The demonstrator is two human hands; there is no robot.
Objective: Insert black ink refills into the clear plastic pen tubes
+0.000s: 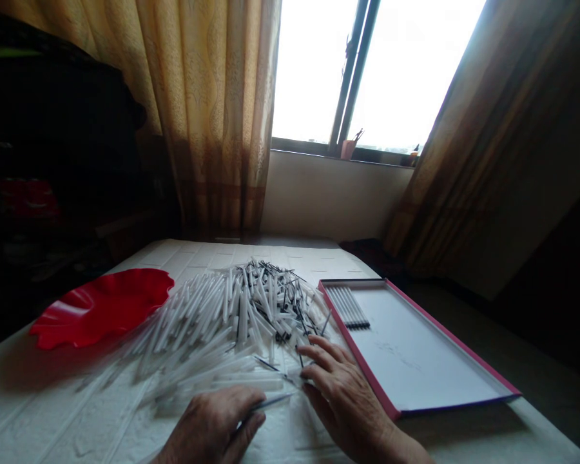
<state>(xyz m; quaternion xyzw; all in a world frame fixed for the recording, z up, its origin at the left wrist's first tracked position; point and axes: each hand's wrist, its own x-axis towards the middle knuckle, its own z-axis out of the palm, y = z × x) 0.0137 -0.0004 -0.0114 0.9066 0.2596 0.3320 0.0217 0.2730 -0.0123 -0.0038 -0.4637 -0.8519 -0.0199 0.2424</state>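
Note:
My left hand (217, 422) is at the bottom centre, thumb and fingers closed around a thin greyish stick (274, 400) like a pen refill, which points right. My right hand (341, 390) reaches over the pile's near right edge with its fingers stretched and apart. Its fingertips are close to thin dark sticks (269, 365); contact is unclear. In front of both hands spreads a big heap of translucent white tubes (198, 303), like pen barrels. Several slim black-ended pieces (302, 316) are mixed in on its right side.
A shallow pink-edged box (435, 361) lies at right, with a row of white black-ended sticks (348, 306) in its far left corner. A red wavy-rimmed dish (101, 309) is at left. The table (43, 399) has a white cover. Behind are curtains and a window.

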